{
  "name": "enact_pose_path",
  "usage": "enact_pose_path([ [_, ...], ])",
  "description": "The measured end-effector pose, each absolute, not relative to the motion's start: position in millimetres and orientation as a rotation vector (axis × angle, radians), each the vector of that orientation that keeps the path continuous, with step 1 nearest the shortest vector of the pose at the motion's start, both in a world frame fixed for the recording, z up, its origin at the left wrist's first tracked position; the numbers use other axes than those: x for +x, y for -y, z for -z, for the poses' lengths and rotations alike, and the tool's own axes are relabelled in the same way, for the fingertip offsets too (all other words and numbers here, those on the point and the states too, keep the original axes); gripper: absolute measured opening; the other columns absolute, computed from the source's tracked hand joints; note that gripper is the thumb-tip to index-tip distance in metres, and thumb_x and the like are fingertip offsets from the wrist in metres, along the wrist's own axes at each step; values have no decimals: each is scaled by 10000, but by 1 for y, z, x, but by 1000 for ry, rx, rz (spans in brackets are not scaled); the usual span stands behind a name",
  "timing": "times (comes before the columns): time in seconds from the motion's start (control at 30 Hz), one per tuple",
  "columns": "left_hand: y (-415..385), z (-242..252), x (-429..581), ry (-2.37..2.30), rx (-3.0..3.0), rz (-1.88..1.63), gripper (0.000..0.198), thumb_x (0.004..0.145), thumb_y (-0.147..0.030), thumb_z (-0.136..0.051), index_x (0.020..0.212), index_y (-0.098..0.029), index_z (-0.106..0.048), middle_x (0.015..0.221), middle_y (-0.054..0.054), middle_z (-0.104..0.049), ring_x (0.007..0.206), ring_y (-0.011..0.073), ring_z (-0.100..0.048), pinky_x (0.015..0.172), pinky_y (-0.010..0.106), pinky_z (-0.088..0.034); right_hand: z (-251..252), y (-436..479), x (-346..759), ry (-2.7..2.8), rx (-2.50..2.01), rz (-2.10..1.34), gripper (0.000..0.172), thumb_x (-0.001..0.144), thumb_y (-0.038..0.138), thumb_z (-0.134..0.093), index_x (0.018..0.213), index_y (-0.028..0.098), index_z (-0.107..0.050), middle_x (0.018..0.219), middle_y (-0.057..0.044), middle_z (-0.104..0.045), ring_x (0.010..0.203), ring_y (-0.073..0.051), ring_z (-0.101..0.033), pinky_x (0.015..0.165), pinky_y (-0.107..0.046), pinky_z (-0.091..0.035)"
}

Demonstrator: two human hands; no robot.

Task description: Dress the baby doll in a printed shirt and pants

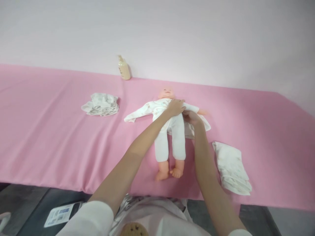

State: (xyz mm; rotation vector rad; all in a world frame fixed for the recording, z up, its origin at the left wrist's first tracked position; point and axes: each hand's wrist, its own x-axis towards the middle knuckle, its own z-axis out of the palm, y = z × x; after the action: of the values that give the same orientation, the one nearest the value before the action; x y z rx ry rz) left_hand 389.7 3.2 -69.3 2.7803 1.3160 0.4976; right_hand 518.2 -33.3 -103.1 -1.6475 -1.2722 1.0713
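My left hand (175, 107) lies flat on the doll (161, 144), at its chest. My right hand (193, 117) touches its side; I cannot tell its grip.

Room's bright and even — soft light from above, no glare on the pink cloth (49, 131). Shadows are faint: a small one just right of the bottle (123, 68) against the wall (197, 39), and a thin one under the doll (169, 131). Pic is soft overall, low detail. The right hand (193, 117) and the doll's face look smeared w/ motion blur. The cloth's far edge bows toward the corners — wide-lens distortion. The sleeves (91, 219) at the bottom are out of focus.
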Motion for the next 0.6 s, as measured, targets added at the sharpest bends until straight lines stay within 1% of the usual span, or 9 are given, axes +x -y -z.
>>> enact_pose_path([
  [0.07, -2, 68, 385, -1328, 2771, -536, 433, 879, -297, -409, 1259, -108, -495, 1151, 139, -625, 1074, 264, -558, 917, 362, -386, 105, 26, 516, 1330, -1784, -853, 246, 792, 133, -447, 872, 116, -680, 895, -110, -685, 955, -222, -586, 917, -354, -416],
  [0.1, -2, 67, 384, -1334, 2764, -548, 444, 866, -279, -423, 1273, -109, -481, 1141, 138, -627, 1070, 262, -559, 907, 358, -389, 106, 22, 513, 1351, -1837, -742, 255, 785, 131, -445, 875, 105, -682, 962, -133, -676, 1046, -246, -550, 965, -372, -379],
  [0.17, -2, 65, 382, -1357, 2747, -562, 503, 842, -253, -447, 1324, -111, -427, 1137, 139, -624, 1067, 258, -556, 898, 352, -389, 107, 14, 508, 1378, -1908, -568, 269, 781, 153, -457, 905, 75, -682, 1086, -186, -636, 1207, -294, -428, 1044, -419, -278],
  [0.2, -2, 65, 381, -1368, 2739, -565, 536, 834, -245, -452, 1351, -114, -395, 1136, 138, -623, 1065, 256, -555, 897, 349, -388, 109, 11, 507, 1385, -1935, -498, 281, 778, 171, -472, 933, 57, -677, 1136, -210, -609, 1257, -316, -369, 1065, -447, -229],
  [0.27, -3, 65, 380, -1372, 2736, -563, 570, 826, -232, -450, 1378, -125, -359, 1123, 132, -626, 1057, 250, -555, 899, 344, -383, 111, 7, 507, 1435, -2004, -385, 339, 784, 218, -496, 1030, 44, -650, 1208, -231, -564, 1295, -344, -310, 1075, -513, -156],
  [0.33, -3, 67, 380, -1363, 2743, -568, 577, 821, -216, -442, 1384, -133, -352, 1113, 125, -626, 1050, 242, -555, 904, 338, -376, 113, 4, 512, 1556, -2099, -299, 388, 807, 272, -498, 1127, 83, -611, 1252, -203, -548, 1296, -349, -313, 1062, -573, -111],
  [0.43, -3, 68, 381, -1363, 2758, -581, 599, 820, -220, -442, 1403, -141, -329, 1090, 121, -623, 1025, 239, -558, 893, 334, -372, 112, 1, 524, 1800, -2166, -248, 430, 830, 363, -507, 1202, 155, -565, 1247, -151, -573, 1252, -324, -391, 1055, -587, -115],
  [0.5, -1, 66, 383, -1374, 2772, -565, 618, 823, -237, -452, 1418, -153, -307, 1064, 122, -619, 1006, 247, -559, 880, 342, -371, 109, -2, 531, 1879, -2136, -249, 488, 801, 389, -558, 1230, 157, -543, 1236, -151, -583, 1216, -313, -439, 1058, -556, -154],
  [0.6, 2, 60, 391, -1447, 2759, -511, 631, 826, -273, -481, 1420, -165, -301, 1098, 148, -585, 1039, 281, -537, 885, 375, -361, 106, -6, 535, 1929, -2097, -266, 489, 751, 336, -619, 1201, 152, -570, 1177, -148, -618, 1100, -292, -538, 994, -462, -323],
])
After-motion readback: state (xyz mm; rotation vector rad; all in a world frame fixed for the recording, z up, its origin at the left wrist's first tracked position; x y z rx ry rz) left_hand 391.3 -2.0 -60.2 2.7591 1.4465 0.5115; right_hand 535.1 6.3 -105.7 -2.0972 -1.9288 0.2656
